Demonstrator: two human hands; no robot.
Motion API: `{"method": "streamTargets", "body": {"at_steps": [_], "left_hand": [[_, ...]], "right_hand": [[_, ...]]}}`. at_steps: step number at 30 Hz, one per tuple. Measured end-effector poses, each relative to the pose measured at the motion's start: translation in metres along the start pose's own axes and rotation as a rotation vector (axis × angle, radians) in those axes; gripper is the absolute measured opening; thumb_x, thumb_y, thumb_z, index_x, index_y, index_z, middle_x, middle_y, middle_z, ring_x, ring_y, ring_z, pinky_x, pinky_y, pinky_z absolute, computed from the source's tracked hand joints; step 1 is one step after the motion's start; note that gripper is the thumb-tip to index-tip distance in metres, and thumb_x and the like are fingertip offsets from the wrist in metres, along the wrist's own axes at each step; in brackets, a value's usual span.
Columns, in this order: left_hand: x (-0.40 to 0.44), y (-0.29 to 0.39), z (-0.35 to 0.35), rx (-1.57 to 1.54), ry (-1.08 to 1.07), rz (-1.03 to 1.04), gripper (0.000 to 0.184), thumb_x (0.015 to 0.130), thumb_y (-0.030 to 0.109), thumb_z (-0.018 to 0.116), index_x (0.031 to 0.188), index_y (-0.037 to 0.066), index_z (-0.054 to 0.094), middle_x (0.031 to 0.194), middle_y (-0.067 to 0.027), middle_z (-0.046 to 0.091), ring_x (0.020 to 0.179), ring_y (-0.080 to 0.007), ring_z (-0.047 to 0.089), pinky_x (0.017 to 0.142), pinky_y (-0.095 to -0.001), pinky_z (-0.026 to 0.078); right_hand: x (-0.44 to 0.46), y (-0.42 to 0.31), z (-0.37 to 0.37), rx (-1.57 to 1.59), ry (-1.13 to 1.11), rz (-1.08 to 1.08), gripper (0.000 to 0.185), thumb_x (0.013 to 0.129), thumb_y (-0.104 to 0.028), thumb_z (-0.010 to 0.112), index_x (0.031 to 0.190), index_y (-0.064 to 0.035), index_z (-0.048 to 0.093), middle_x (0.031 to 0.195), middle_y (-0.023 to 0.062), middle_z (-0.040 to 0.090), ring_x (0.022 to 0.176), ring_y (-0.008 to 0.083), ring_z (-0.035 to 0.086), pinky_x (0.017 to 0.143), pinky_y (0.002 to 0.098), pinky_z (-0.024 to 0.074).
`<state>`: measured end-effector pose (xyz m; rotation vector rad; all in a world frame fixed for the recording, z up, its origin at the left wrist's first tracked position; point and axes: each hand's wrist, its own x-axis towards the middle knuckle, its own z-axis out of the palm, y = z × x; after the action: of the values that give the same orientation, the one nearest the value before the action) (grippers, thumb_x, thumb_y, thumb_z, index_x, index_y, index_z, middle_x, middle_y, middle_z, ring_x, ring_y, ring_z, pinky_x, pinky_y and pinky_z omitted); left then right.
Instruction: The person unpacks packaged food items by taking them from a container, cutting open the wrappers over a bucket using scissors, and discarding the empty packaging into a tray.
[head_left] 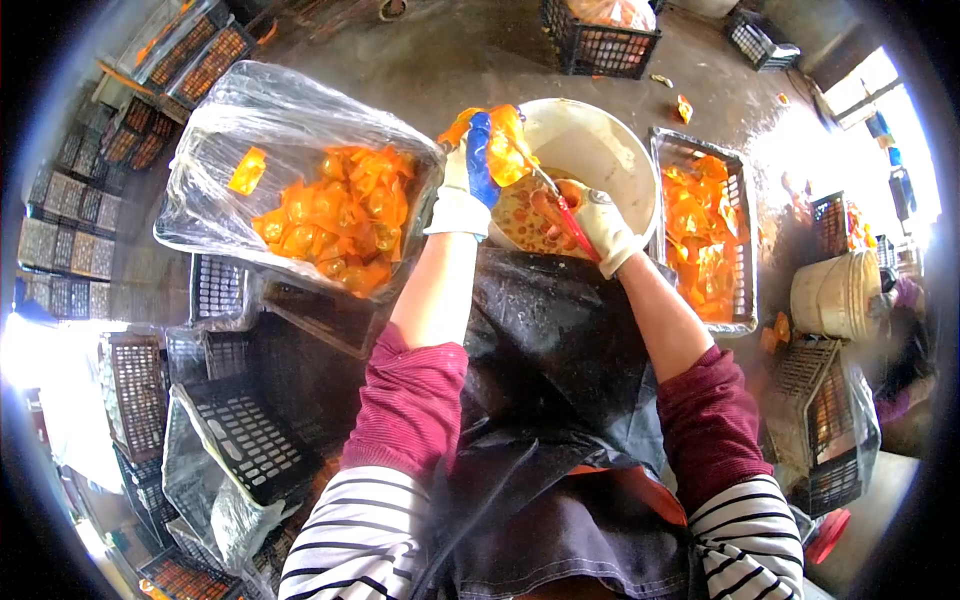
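Note:
My left hand (470, 170), in a white glove with blue on it, grips a shiny orange plastic packet (508, 150) over the rim of a white bucket (600, 130). In my right hand (598, 225), also gloved, is a red-handled tool (573, 228). Its thin metal blade touches or nearly touches the packet; whether it is a knife or scissors I cannot tell. Yellowish liquid with many small round orange pieces (520, 222) fills the bottom of the bucket. Left of the bucket, a plastic-lined crate (290, 110) holds a heap of orange packets (335, 215).
Right of the bucket stands a black crate (743, 230) with more orange packets or wrappers (700, 240). Stacked crates (250, 440) lie at lower left. A dirty white bucket (835, 295) and another person (905, 340) are at far right. Scraps dot the wet floor (440, 60).

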<state>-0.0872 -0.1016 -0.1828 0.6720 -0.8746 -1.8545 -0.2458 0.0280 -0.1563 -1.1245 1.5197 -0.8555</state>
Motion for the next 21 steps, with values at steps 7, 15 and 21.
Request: {"method": "streamTargets", "body": {"at_steps": [7, 15, 21], "left_hand": [[-0.018, 0.011, 0.006, 1.426, -0.3, 0.289, 0.038, 0.095, 0.028, 0.053, 0.123, 0.002, 0.054, 0.113, -0.0103, 0.064, 0.106, -0.0233, 0.06, 0.092, -0.0309, 0.047], [-0.016, -0.003, -0.003, 0.877, -0.063, 0.015, 0.025, 0.088, 0.02, 0.058, 0.104, 0.004, 0.067, 0.107, -0.0155, 0.066, 0.097, -0.0239, 0.065, 0.082, -0.0325, 0.052], [-0.017, 0.002, -0.002, 1.145, -0.043, 0.072, 0.021, 0.083, 0.019, 0.06, 0.097, 0.008, 0.071, 0.101, -0.0178, 0.067, 0.091, -0.0287, 0.066, 0.078, -0.0351, 0.053]], "right_hand": [[0.009, 0.011, -0.009, -0.081, 0.122, 0.041, 0.038, 0.084, -0.034, 0.066, 0.116, -0.0139, 0.062, 0.083, 0.0071, 0.068, 0.072, 0.0162, 0.063, 0.067, 0.0304, 0.0488], [0.013, 0.018, -0.006, -0.36, 0.19, -0.146, 0.036, 0.084, -0.029, 0.062, 0.118, -0.0158, 0.061, 0.104, 0.015, 0.066, 0.099, 0.0298, 0.062, 0.085, 0.0351, 0.0466], [0.022, 0.028, -0.002, -0.425, 0.21, -0.229, 0.035, 0.088, -0.034, 0.055, 0.117, -0.016, 0.06, 0.103, 0.0151, 0.066, 0.099, 0.0316, 0.062, 0.084, 0.0374, 0.0469]]}}
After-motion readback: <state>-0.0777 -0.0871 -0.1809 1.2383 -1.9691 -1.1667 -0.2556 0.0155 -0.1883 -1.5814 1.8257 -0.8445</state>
